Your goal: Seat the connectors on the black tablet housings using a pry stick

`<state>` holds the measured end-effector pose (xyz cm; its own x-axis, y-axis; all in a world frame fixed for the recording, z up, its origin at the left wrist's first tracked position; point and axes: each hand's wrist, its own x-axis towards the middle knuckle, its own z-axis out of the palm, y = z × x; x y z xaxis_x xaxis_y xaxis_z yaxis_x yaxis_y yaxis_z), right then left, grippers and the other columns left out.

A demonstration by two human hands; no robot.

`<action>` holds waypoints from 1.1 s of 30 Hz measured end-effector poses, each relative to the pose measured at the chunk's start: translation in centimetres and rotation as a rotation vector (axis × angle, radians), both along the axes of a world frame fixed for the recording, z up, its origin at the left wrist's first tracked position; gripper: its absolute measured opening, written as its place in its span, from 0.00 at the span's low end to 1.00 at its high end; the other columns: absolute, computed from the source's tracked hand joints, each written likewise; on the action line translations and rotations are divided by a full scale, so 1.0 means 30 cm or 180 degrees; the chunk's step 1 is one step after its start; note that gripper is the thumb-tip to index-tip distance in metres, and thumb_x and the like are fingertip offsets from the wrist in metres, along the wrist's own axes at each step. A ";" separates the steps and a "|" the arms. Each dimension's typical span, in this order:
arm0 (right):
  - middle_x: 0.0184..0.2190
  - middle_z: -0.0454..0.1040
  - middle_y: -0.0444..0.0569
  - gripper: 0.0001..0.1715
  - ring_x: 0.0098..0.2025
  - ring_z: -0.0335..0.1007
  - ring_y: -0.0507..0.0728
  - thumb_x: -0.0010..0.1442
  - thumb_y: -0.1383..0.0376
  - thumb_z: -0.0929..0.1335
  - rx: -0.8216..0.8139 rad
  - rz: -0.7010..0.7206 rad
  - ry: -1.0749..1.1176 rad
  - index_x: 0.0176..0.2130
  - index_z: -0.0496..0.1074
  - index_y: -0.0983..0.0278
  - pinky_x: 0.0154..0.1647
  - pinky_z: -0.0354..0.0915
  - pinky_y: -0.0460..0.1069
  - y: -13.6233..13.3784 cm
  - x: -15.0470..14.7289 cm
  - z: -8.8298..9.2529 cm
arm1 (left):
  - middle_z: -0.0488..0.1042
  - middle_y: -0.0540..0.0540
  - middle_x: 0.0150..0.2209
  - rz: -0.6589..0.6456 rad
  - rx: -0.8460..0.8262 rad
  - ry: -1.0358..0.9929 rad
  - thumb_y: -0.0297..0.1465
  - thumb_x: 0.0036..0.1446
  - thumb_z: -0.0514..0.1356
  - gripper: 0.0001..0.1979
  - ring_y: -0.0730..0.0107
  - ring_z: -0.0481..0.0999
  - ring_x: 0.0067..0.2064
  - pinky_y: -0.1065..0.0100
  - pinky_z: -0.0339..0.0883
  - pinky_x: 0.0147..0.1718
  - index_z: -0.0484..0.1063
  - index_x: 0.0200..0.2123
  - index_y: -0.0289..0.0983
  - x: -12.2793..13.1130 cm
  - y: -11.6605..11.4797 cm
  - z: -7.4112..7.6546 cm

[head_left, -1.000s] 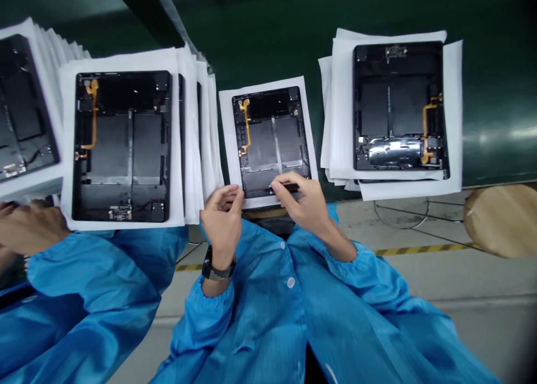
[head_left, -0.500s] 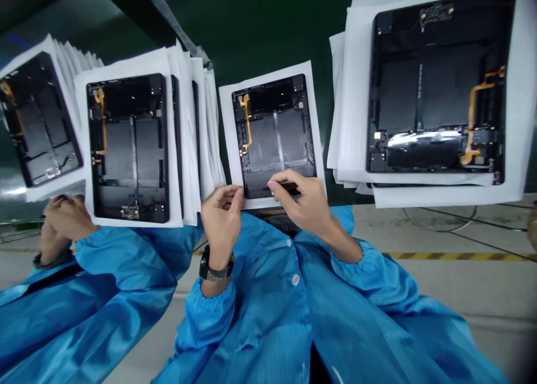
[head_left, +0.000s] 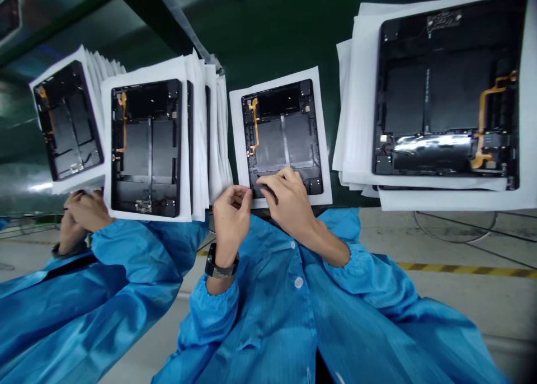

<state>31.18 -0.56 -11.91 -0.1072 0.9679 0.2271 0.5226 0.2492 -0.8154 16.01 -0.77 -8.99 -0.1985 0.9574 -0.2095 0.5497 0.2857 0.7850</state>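
In front of me a black tablet housing [head_left: 268,140] lies open side up on a white foam sheet [head_left: 326,177]. An orange flex cable [head_left: 255,125] runs along its left side, and a pale strip goes down its middle. My left hand [head_left: 232,219] is closed at the housing's lower left corner, thumb and fingers pinched at the edge; what they hold, if anything, is hidden. My right hand [head_left: 289,202] reaches over the lower part of the housing, its thumb and forefinger brought together near the lower left. Anything between those fingertips is too small to make out.
On the right stands a stack of white sheets with a larger-looking tablet housing [head_left: 448,87] on top. More layered housings [head_left: 145,149] stand to the left, with another stack [head_left: 69,121] beyond. A co-worker's hands [head_left: 86,210] are at the bench edge at left.
My right hand has moved left along the housing's lower edge, closer to my left hand. My left hand stays at the corner. The whole view has shifted slightly.
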 end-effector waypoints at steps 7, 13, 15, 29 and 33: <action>0.37 0.80 0.52 0.09 0.43 0.68 0.63 0.71 0.72 0.65 0.0238 -0.0036 -0.0029 0.44 0.74 0.62 0.44 0.60 0.57 -0.015 -0.025 -0.022 | 0.77 0.48 0.29 0.0039 -0.0092 -0.0132 0.38 0.60 0.66 0.10 0.71 0.74 0.30 0.71 0.66 0.30 0.78 0.35 0.37 -0.012 -0.013 0.002; 0.37 0.79 0.51 0.09 0.44 0.70 0.61 0.72 0.70 0.65 0.0505 0.0170 0.0407 0.47 0.73 0.60 0.47 0.66 0.57 -0.040 0.001 -0.049 | 0.74 0.50 0.26 0.0042 -0.0291 -0.0390 0.41 0.60 0.64 0.13 0.72 0.70 0.28 0.71 0.63 0.28 0.78 0.33 0.37 -0.033 -0.010 0.013; 0.37 0.79 0.51 0.08 0.44 0.70 0.61 0.72 0.71 0.65 0.0555 0.0161 0.0438 0.47 0.73 0.61 0.47 0.67 0.57 -0.043 0.006 -0.051 | 0.71 0.51 0.24 0.0023 -0.0438 -0.0501 0.42 0.59 0.65 0.14 0.74 0.67 0.25 0.72 0.60 0.25 0.78 0.33 0.37 -0.040 -0.007 0.019; 0.38 0.80 0.51 0.10 0.43 0.71 0.60 0.69 0.74 0.67 0.0879 0.0176 0.0650 0.47 0.73 0.61 0.46 0.72 0.57 -0.044 0.000 -0.076 | 0.70 0.53 0.20 -0.0032 -0.1189 -0.0955 0.46 0.54 0.69 0.18 0.78 0.62 0.21 0.74 0.51 0.20 0.79 0.32 0.35 -0.070 0.007 0.049; 0.37 0.79 0.51 0.10 0.43 0.71 0.60 0.70 0.74 0.67 0.0934 0.0195 0.0656 0.47 0.73 0.62 0.45 0.72 0.56 -0.044 0.004 -0.072 | 0.73 0.51 0.24 -0.0076 -0.1192 -0.1007 0.47 0.54 0.69 0.19 0.79 0.61 0.21 0.73 0.50 0.19 0.79 0.32 0.35 -0.078 0.009 0.048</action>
<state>31.31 -1.88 -14.07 -0.0858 0.8515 0.5173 0.3316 0.5140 -0.7911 13.65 -0.49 -7.57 -0.0485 0.8083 -0.5867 0.3108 0.5705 0.7603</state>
